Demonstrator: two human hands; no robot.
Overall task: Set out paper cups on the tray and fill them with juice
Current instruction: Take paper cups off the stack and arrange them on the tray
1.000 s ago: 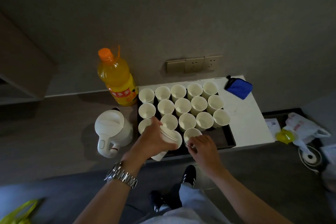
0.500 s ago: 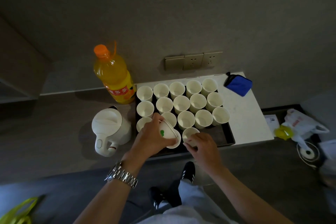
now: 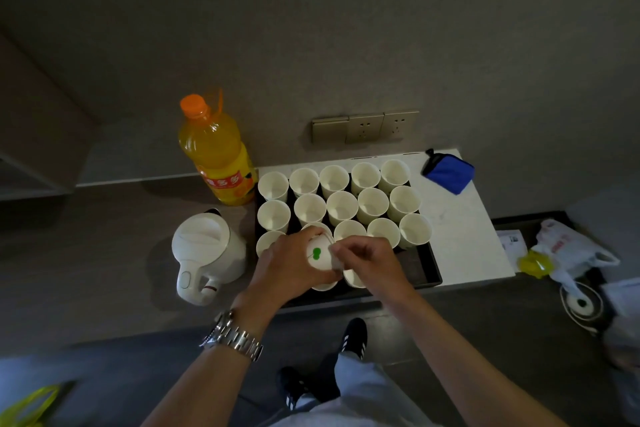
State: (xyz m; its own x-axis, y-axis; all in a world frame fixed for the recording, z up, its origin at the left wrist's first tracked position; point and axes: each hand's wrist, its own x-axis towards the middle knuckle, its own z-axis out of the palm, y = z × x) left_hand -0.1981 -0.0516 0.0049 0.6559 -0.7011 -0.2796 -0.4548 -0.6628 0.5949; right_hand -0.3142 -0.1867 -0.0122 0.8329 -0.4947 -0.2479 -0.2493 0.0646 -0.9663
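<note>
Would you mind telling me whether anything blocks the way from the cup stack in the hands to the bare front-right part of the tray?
Nothing visible does. The left hand grips the cup stack, the right hand pinches its rim, and the tray floor beside them lies bare.

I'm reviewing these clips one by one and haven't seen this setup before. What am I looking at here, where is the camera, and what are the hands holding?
No robot here: a person wears one wide-angle camera on the head, looking down at their own arms. The left hand, with a wristwatch, grips a stack of paper cups; the right hand pinches the stack's end, apparently to peel one off. Upright empty cups stand in rows on a dark tray. Beside it stand an orange juice bottle, still capped, and a white kettle. A blue cloth lies at the far right.
</note>
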